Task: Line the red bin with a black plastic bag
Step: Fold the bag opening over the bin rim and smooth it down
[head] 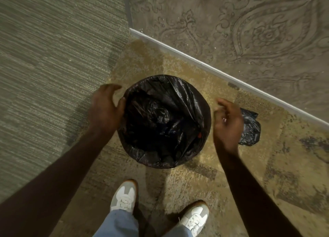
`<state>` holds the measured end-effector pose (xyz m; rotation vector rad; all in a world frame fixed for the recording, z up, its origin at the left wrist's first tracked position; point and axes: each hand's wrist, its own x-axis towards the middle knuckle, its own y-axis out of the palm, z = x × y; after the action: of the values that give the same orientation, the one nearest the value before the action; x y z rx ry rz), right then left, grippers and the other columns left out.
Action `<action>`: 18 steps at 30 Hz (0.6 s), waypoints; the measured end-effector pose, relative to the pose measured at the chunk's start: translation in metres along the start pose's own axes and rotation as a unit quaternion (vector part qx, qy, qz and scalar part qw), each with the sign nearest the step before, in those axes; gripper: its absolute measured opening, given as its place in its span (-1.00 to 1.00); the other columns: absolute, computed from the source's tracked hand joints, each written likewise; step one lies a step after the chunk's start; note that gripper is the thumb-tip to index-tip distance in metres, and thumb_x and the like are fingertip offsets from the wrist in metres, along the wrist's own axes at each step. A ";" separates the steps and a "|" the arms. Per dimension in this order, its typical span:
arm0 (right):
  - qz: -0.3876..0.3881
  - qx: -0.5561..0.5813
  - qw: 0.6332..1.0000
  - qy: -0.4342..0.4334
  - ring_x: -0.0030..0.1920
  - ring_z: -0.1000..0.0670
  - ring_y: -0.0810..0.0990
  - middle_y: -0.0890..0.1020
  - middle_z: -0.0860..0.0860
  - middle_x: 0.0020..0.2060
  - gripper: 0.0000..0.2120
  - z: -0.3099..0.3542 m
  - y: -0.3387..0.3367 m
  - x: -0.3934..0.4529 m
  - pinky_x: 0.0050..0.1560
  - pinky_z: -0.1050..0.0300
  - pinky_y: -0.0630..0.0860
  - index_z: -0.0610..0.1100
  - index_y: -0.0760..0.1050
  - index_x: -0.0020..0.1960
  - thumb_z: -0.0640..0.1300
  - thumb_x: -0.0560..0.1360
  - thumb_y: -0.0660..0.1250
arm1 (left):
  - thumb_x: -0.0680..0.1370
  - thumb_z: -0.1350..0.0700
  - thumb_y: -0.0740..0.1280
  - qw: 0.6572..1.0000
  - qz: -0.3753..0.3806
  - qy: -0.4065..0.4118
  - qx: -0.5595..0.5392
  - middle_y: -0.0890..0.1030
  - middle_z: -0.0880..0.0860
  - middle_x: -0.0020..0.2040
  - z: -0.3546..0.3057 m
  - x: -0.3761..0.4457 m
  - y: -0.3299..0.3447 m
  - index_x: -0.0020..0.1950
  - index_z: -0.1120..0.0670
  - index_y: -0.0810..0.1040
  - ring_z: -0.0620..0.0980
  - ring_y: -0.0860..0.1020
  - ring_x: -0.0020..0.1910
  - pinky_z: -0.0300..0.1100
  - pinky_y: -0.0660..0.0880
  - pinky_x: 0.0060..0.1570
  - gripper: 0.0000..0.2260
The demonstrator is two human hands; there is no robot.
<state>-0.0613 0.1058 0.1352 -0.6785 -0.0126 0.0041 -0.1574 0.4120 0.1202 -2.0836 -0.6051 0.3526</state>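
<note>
Left hand (105,108): it curved against the left side of the bin's rim, fingers spread and open, thumb touching the bag's edge; nothing was pinched, and it looked placed to steady the bin or press the plastic down.
Bin (199,134): it stood on the carpet (222,174) near the corner of the two walls, almost wholly hidden; only a small red speck showed through at the right inner side.
Black bag (165,119): it sat inside the bin with its mouth folded over the rim all round, crumpled at the bottom, so the lining looked nearly finished.
Right hand (228,122): it hung just beside the bin's right edge, apart from the plastic, fingers loosely curled and holding nothing, blurred.
Spare bag (250,128): a crumpled black one lay on the carpet behind that hand, near the skirting board (213,71).
</note>
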 end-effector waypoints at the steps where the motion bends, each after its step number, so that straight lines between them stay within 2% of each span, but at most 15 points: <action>1: -0.013 0.036 0.994 0.098 0.19 -0.04 0.58 0.62 -0.02 0.17 -0.74 -0.007 -0.007 0.001 0.17 0.04 0.52 -0.06 0.56 0.24 0.00 0.65 0.22 | 0.57 -0.05 0.37 0.998 0.002 -0.058 -0.013 0.58 0.05 0.31 0.005 -0.002 -0.003 0.34 0.01 0.52 0.07 0.57 0.22 0.10 0.56 0.15 -0.65; 2: 0.006 0.066 0.977 0.202 0.15 -0.11 0.58 0.62 -0.08 0.13 -0.70 -0.012 -0.012 -0.001 0.15 0.00 0.51 -0.13 0.56 0.20 0.04 0.66 0.20 | 0.56 -0.09 0.40 0.994 0.014 -0.104 -0.029 0.63 0.06 0.25 0.010 -0.003 -0.004 0.31 0.04 0.55 0.06 0.62 0.12 0.07 0.58 0.08 -0.62; 4: 0.079 0.140 0.912 0.378 0.07 -0.13 0.60 0.63 -0.08 0.06 -0.59 -0.018 -0.014 -0.009 0.07 -0.02 0.52 -0.14 0.55 0.18 0.17 0.66 0.14 | 0.54 -0.14 0.41 0.983 0.055 -0.163 -0.067 0.70 0.09 0.13 0.016 -0.007 -0.003 0.25 0.10 0.63 0.02 0.66 -0.02 0.01 0.60 0.02 -0.59; 5: 0.108 0.169 0.881 0.428 0.03 -0.11 0.62 0.66 -0.08 0.03 -0.55 -0.017 -0.013 -0.014 0.01 -0.01 0.55 -0.12 0.56 0.17 0.20 0.66 0.12 | 0.54 -0.15 0.40 0.977 0.079 -0.176 -0.090 0.72 0.11 0.07 0.018 -0.008 -0.001 0.22 0.12 0.65 0.03 0.67 -0.06 0.03 0.62 0.01 -0.59; 6: 0.126 0.185 0.867 0.445 0.00 -0.09 0.64 0.68 -0.07 0.01 -0.55 -0.016 -0.010 -0.018 -0.08 0.02 0.57 -0.10 0.58 0.15 0.22 0.65 0.11 | 0.56 -0.15 0.38 0.973 0.100 -0.180 -0.107 0.73 0.12 0.03 0.018 -0.009 0.001 0.19 0.13 0.68 0.06 0.69 -0.07 0.08 0.64 0.01 -0.60; 8: 0.127 0.194 0.878 0.419 -0.02 -0.06 0.67 0.72 -0.02 -0.05 -0.59 -0.013 -0.002 -0.023 -0.16 0.05 0.58 -0.05 0.62 0.08 0.20 0.66 0.12 | 0.58 -0.13 0.35 0.972 0.116 -0.174 -0.105 0.74 0.13 0.00 0.016 -0.011 0.006 0.15 0.14 0.70 0.10 0.70 -0.04 0.13 0.63 0.05 -0.63; 11: 0.087 0.178 0.911 0.361 -0.13 0.08 0.70 0.74 0.14 -0.22 -0.63 -0.009 0.009 -0.024 -0.06 0.01 0.61 0.02 0.65 -0.10 0.16 0.66 0.16 | 0.59 -0.06 0.35 0.977 0.098 -0.171 -0.081 0.73 0.13 -0.01 0.013 -0.013 0.014 0.13 0.14 0.69 0.09 0.68 -0.04 0.08 0.63 0.04 -0.69; 15: 0.067 0.159 0.913 0.370 -0.06 0.06 0.65 0.70 0.12 -0.13 -0.61 -0.011 0.007 -0.016 0.15 -0.11 0.58 0.03 0.63 -0.15 0.22 0.63 0.17 | 0.59 0.01 0.36 0.981 0.071 -0.165 -0.076 0.74 0.12 -0.04 -0.002 -0.011 0.023 0.12 0.14 0.70 0.02 0.66 -0.12 -0.10 0.58 -0.05 -0.75; 18: 0.061 0.155 0.920 0.356 -0.01 0.01 0.67 0.73 -0.03 0.00 -0.60 -0.013 -0.004 -0.002 0.17 -0.11 0.58 0.01 0.65 -0.06 0.22 0.64 0.15 | 0.59 0.04 0.36 0.979 0.084 -0.160 -0.096 0.73 0.13 -0.10 -0.021 -0.004 0.029 0.07 0.17 0.70 0.07 0.68 -0.16 -0.03 0.64 -0.09 -0.77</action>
<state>-0.0634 0.0946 0.1274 -0.3314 0.7198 -0.1182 -0.1426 0.3819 0.1069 -2.2892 -0.6744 0.7643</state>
